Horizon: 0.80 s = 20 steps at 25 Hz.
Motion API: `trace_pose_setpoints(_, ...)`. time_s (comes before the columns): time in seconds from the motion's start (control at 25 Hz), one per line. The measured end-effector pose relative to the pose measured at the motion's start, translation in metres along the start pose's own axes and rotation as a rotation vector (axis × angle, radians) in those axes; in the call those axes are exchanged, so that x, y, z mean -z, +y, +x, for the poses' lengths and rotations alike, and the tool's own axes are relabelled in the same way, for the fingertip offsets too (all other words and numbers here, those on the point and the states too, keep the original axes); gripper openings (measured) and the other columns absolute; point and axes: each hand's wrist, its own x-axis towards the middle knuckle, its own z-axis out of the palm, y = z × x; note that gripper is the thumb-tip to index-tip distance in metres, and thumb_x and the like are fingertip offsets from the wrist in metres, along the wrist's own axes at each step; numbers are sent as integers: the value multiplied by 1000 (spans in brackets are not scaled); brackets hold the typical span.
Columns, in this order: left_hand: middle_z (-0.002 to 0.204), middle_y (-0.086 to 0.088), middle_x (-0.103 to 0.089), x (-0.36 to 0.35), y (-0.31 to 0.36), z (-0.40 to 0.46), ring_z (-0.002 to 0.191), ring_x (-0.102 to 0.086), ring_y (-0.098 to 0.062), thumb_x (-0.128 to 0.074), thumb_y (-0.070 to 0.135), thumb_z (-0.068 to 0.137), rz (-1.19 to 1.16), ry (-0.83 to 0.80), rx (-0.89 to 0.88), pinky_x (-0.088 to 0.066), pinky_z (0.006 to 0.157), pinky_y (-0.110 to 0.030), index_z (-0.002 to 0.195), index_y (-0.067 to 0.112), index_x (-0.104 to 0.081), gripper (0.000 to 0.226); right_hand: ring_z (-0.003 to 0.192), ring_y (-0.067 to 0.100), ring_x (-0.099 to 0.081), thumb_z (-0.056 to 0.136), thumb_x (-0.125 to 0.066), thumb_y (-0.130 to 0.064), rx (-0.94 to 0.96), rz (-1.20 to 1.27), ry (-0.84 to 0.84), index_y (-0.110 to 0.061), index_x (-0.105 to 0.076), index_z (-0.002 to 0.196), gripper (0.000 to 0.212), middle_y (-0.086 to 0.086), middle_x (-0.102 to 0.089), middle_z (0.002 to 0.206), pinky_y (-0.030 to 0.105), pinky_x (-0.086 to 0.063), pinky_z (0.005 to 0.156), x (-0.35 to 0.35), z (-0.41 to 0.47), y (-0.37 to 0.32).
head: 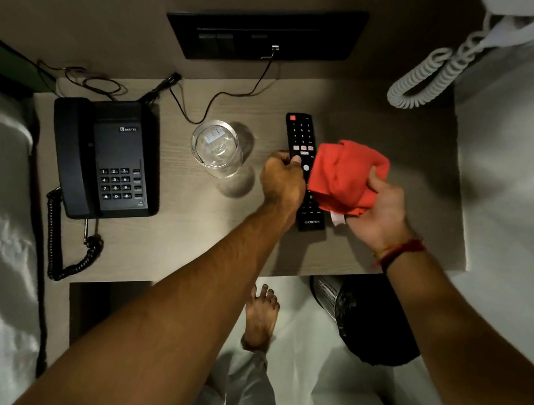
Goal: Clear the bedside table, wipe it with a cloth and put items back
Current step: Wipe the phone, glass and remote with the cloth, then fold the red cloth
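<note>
Remote (299,138) lengthwise front-to-back, power button far end

1. The left arm is stretched forward, forearm bare; the left hand (282,180) is curled knuckles-up, thumb and fingers closed on the remote (299,138).
2. The right hand (379,208) is turned palm-up, fingers wrapped around the bunched red cloth (345,176); a red thread is worn at the wrist.

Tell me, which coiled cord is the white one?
The coiled cord hanging at upper right is white; the phone's cord at the table's left edge is black.
</note>
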Motion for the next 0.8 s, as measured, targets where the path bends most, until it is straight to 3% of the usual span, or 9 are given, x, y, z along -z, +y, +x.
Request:
trace_pose_setpoints(0.12, 107, -13, -74, -4, 1, 6, 91, -68, -24, -61, 13, 99, 44, 64, -14, -54, 75, -30, 103, 7, -68, 11, 98, 33, -72, 106, -44, -31, 19, -80, -21, -11, -51, 142, 42, 18, -68, 128, 46, -63, 66, -14, 16, 6)
trace_pose_setpoints(0.24, 101, -11, -75, -5, 2, 15, 95, -71, -30, -61, 11, 94, 143, 73, -32, -61, 82, -42, 99, 10, -67, 7, 100, 32, -71, 107, -46, -27, 54, -114, 9, -10, -58, 131, 32, 16, -71, 117, 43, -60, 75, -20, 17, 5)
trace_pose_setpoints(0.32, 100, -12, -75, -4, 1, 20, 95, -71, -31, -60, 10, 91, 241, 43, -22, -62, 82, -45, 100, 8, -69, 13, 113, 38, -68, 105, -51, -28, 95, -159, 36, -11, -60, 127, 30, 19, -69, 127, 48, -59, 85, -19, 15, 4)
trace_pose_setpoints(0.44, 110, -15, -73, 7, 5, 17, 106, -70, -35, -58, 15, 88, 349, 51, -40, -60, 90, -48, 106, 7, -71, 23, 112, 40, -69, 96, -61, -40, 187, -260, 115, -16, -68, 109, 28, 21, -70, 126, 63, -56, 92, -14, -1, -1)
trace_pose_setpoints(0.52, 122, -16, -67, 15, 15, -5, 116, -62, -32, -57, 19, 97, 545, 105, -226, -52, 102, -45, 113, 6, -69, 24, 102, 34, -73, 92, -64, -45, 279, -296, 180, -15, -70, 106, 33, 17, -74, 118, 61, -60, 86, -7, -28, -1)
trace_pose_setpoints(0.56, 120, -16, -67, 18, 20, -22, 115, -62, -30, -57, 23, 100, 533, 61, -362, -50, 103, -46, 111, 7, -69, 24, 91, 26, -75, 97, -62, -41, 331, -295, 191, -14, -69, 109, 30, 14, -75, 112, 48, -65, 76, -3, -48, -1)
trace_pose_setpoints(0.64, 113, -15, -74, 21, 33, -65, 110, -69, -30, -61, 38, 98, 220, -280, -370, -55, 100, -47, 106, 11, -72, 29, 75, 14, -73, 102, -57, -34, 407, -273, 207, -10, -68, 116, 30, 11, -75, 104, 25, -59, 55, 10, -90, 6)
trace_pose_setpoints(0.72, 117, -16, -76, 19, 44, -120, 110, -72, -31, -67, 38, 96, -21, -765, -127, -57, 101, -44, 114, 10, -74, 34, 84, 23, -76, 102, -58, -28, 484, -114, 166, -8, -70, 117, 27, 15, -76, 107, 30, -61, 62, 33, -142, 17)
trace_pose_setpoints(0.8, 117, -17, -76, 17, 48, -173, 100, -74, -26, -72, 24, 94, 42, -988, -58, -59, 96, -40, 120, 3, -72, 33, 96, 32, -74, 101, -59, -21, 558, 61, 160, -10, -71, 113, 20, 19, -75, 110, 42, -63, 78, 61, -200, 27)
